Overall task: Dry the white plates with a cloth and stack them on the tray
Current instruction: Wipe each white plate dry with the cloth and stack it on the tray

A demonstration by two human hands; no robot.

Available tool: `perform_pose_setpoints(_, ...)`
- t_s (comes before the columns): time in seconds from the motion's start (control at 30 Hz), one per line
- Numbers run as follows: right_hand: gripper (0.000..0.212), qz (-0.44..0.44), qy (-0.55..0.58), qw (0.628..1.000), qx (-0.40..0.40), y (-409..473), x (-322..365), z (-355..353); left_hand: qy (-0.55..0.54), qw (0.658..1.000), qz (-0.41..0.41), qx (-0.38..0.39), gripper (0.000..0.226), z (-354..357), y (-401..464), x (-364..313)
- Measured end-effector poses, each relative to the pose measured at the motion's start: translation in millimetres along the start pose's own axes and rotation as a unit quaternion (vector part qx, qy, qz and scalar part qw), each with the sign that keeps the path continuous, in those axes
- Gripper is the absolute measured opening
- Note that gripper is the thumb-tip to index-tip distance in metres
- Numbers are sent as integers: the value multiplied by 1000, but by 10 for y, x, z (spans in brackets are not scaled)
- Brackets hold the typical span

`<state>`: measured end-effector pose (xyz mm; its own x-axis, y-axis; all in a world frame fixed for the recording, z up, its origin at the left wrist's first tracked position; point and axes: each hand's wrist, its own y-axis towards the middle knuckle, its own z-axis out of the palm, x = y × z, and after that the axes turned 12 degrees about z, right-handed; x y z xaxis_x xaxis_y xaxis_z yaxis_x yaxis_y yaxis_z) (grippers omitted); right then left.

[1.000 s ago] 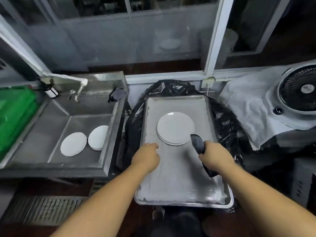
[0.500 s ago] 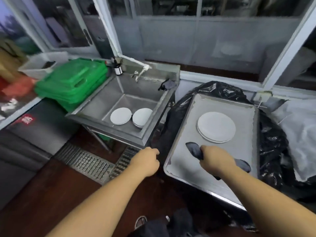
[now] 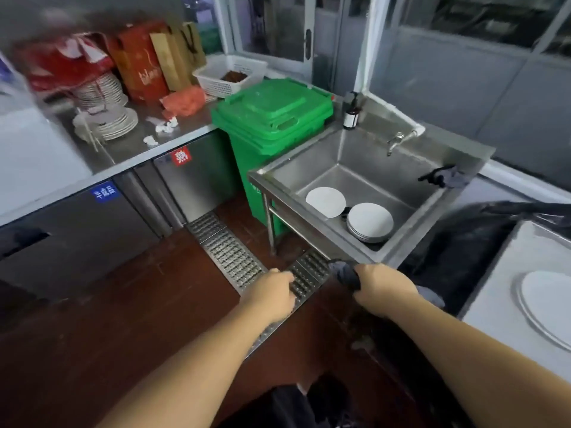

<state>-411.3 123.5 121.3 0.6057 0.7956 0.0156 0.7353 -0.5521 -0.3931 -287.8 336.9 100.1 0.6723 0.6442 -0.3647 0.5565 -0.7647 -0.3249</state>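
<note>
- Gripping a dark grey cloth (image 3: 345,274), the right hand (image 3: 384,288) hangs near the steel sink's (image 3: 312,173) near corner.
- Left hand (image 3: 269,294) hovers over the floor grate (image 3: 230,256), fingers loosely curled, holding nothing.
- Round white plates (image 3: 370,222) lie in the sink, beyond both hands.
- Stacked white plates (image 3: 548,304) sit on the metal tray (image 3: 506,274), far right.
- Since half a second ago, the view has swung left; both hands have left the tray.
</note>
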Motion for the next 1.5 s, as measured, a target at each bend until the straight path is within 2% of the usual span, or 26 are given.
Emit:
perform_pose_setpoints(0.07, 19, -11, -3, 1000, 10, 143, 405, -15, -6, 1000, -16, 0, 44, -82, -24, 356)
perform_pose_setpoints(0.17, 31, -25, -17, 999, 33, 352, 892, -29, -23, 999, -32, 5, 44, -165, -62, 803)
perform_pose_setpoints(0.3, 34, -38, -39, 997, 48, 632, 1375, -82, -33, 998, -46, -6, 37, -258, -26, 1275)
perform_pose_setpoints(0.43, 31, -53, -54, 996, 52, 980, 1643, -146, -26, 998, -59, 5, 43, -350, 189, 1553)
perform_pose_setpoints(0.6, 33, -61, -56, 995, 56, 1602, 1707, -263, -8, 998, -54, 7, 34, -582, 786, 1685)
perform_pose_setpoints(0.77, 29, -58, 8, 997, 59, 2398, 1558, -566, 15, 999, -51, 1, 34, -996, 1567, 1626)
perform_pose_setpoints(0.93, 10, -20, 108, 992, 67, 3156, 1169, -920, 25, 999, -44, 5, 32, -1429, 2386, 1423)
perform_pose_setpoints(1.03, 8, 31, 152, 985, 69, 3469, 840, -988, 23, 999, -35, 14, 36, -1516, 2810, 1272)
perform_pose_setpoints(1.13, 19, 89, 192, 975, 72, 3641, 520, -939, 24, 999, -14, 40, 37, -1503, 3167, 1158)
perform_pose_setpoints(1.33, 22, 231, 308, 919, 82, 3826, -6, -755, 57, 996, 27, 68, 38, -1491, 3907, 1048)
perform_pose_setpoints(1.5, 25, 319, 334, 882, 94, 3929, -260, -617, 56, 989, 79, 112, 39, -1416, 4564, 1003)
